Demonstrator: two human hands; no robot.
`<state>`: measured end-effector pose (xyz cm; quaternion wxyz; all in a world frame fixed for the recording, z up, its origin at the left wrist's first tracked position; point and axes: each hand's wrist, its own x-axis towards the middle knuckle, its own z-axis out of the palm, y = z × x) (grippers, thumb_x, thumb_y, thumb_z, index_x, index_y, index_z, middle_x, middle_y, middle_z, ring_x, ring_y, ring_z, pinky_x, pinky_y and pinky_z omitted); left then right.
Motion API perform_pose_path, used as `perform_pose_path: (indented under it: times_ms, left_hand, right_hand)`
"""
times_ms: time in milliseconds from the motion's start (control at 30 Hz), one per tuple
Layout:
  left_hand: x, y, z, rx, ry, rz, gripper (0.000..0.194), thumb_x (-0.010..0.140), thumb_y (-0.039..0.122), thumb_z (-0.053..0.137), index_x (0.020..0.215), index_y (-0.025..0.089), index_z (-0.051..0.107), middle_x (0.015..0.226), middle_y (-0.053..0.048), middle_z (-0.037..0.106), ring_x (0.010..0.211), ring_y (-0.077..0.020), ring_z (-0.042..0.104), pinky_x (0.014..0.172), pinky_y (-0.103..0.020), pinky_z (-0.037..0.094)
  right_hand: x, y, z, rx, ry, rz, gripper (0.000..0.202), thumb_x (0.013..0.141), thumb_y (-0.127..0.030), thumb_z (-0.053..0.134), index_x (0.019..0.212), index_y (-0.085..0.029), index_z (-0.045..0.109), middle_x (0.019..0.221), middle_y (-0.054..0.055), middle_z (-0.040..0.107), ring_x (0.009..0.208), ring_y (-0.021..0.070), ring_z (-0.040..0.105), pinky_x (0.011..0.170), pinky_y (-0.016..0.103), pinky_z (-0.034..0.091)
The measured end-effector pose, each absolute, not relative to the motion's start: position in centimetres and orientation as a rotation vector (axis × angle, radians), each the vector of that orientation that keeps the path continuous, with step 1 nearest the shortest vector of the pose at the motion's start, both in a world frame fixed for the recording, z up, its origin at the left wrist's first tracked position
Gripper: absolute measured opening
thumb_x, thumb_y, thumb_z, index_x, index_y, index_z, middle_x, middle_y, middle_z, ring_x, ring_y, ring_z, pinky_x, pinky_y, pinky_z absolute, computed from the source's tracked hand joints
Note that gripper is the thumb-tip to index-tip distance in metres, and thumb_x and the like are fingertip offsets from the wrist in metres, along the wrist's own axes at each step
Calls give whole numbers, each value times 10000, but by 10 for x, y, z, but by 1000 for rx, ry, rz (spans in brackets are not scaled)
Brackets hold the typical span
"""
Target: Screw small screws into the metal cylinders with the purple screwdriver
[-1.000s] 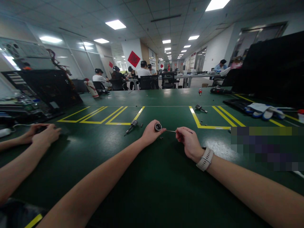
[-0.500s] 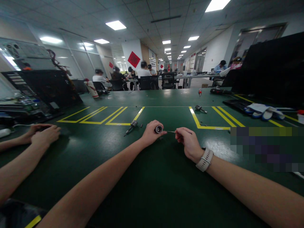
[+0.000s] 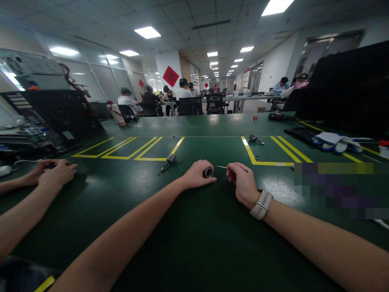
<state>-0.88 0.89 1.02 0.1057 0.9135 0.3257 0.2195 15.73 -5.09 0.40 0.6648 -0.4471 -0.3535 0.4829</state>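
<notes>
My left hand [image 3: 197, 174] is wrapped round a dark, hollow cylindrical metal part [image 3: 208, 172], its round open end facing me and to the right. In my right hand [image 3: 240, 178], pinched between thumb and fingers, is a thin metal rod [image 3: 220, 166] like a small screwdriver or pick; its handle is hidden in the fingers. The rod's tip points left and stands just apart from the cylinder. Left of my left hand, a metal part with a narrow shaft [image 3: 167, 163] lies on the green table [image 3: 219, 243], with a tiny dark piece [image 3: 180, 161] beside it.
A similar shafted part [image 3: 257, 140] lies at the right rear, near yellow tape lines [image 3: 249, 151]. White-and-blue gloves [image 3: 337, 142] rest at the right. Another person's hands [image 3: 57, 172] are at the left edge. Dark equipment [image 3: 54, 117] stands at the left rear.
The cylinder in my left hand has turned and tipped, its open end now lower and further right. The rod has come away from it, its tip now free.
</notes>
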Motion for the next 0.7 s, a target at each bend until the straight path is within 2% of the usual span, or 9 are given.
perform_pose_path:
  times_ms: [167, 267, 400, 700]
  left_hand:
    - [-7, 8, 12, 2761, 961, 560, 354, 732, 519, 586, 822, 176, 603, 877, -55, 572, 834, -199, 522, 740, -313, 403]
    - [-6, 6, 11, 2779, 1029, 574, 249, 784, 419, 557, 768, 175, 604, 800, -43, 562, 768, -182, 519, 693, -299, 395]
    - [-6, -1, 11, 2820, 1098, 570, 99, 773, 266, 561, 744, 177, 593, 746, -29, 554, 708, -171, 517, 667, -299, 387]
    - [-9, -9, 10, 2939, 1193, 514, 140, 799, 241, 481, 713, 176, 570, 709, -40, 550, 671, -180, 522, 608, -298, 369]
  right_hand:
    - [157, -50, 3, -1006, -791, 1086, 125, 623, -271, 625, 537, -184, 600, 491, -23, 518, 480, 108, 448, 457, 252, 321]
    - [157, -50, 4, -1003, -790, 1088, 123, 622, -266, 623, 537, -181, 600, 486, -24, 519, 478, 107, 448, 455, 250, 320]
    - [157, -50, 4, -1001, -792, 1089, 128, 610, -267, 630, 528, -176, 596, 469, -21, 514, 465, 106, 442, 445, 252, 313]
    - [157, -50, 4, -1012, -824, 1102, 133, 629, -260, 620, 528, -178, 593, 466, -27, 515, 467, 103, 443, 461, 250, 312]
